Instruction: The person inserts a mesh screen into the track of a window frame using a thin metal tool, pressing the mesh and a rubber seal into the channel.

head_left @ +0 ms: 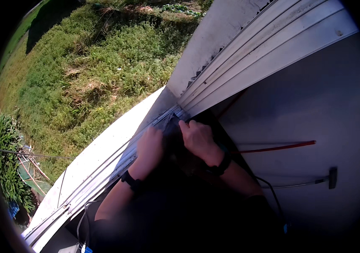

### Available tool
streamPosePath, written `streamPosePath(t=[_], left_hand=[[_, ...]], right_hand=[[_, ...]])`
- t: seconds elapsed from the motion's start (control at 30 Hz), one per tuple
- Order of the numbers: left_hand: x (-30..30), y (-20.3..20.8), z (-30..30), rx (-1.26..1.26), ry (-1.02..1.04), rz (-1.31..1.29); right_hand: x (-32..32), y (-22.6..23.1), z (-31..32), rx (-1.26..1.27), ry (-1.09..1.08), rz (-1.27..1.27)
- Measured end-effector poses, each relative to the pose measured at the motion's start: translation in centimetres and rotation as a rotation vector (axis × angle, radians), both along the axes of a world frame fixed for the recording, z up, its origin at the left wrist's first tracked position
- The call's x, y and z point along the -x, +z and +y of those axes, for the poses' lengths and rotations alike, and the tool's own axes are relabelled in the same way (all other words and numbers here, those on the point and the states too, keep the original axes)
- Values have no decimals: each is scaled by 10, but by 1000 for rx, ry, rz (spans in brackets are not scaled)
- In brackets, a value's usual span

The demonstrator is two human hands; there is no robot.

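Low over a window track, a dark crumpled piece (170,125), cloth or thin plastic, is between my hands; its exact kind is lost in shadow. My left hand (149,144), slightly blurred, is closed on its left side, close to the track rails. My right hand (197,140) is closed on its right side, with thumb and forefinger toward the frame corner. Beneath them runs the white window track (125,157) with several parallel grooves. It meets the upright white frame (230,63) just beyond my hands. Both wrists carry dark bands.
Past the sill (104,139) lies overgrown grass (125,59), lower down outside. A red pole (277,148) and a squeegee-like tool with a dark head (333,178) lie on the pale surface (315,105) at right. Cables (78,227) hang at lower left.
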State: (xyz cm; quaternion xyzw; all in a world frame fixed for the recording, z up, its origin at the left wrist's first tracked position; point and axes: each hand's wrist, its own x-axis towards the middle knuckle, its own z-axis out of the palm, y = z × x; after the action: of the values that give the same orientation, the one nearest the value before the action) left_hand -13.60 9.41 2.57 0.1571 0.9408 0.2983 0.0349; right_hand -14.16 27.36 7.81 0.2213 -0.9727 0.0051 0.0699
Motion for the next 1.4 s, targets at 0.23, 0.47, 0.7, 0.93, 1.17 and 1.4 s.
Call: streamPosePath(t=[0.23,0.47,0.7,0.93,1.17,1.4], left_hand=[[27,-27,42,-98,90,-17],[26,-34,35,-174,75,140],[34,-7,22,-9,31,-41],[31,-10,17,-17,65,-4],[8,-10,-26,45,55,-76],[14,-17,3,-132,127,188]], right_hand=[[47,19,-34,-295,-122,-278],[111,26,-82,-568,136,-424],[173,25,-79,-553,88,-648],[173,35,-80,-470,-65,-765],[145,41,-95,-374,116,-717],[145,68,-88,-435,-56,-611]])
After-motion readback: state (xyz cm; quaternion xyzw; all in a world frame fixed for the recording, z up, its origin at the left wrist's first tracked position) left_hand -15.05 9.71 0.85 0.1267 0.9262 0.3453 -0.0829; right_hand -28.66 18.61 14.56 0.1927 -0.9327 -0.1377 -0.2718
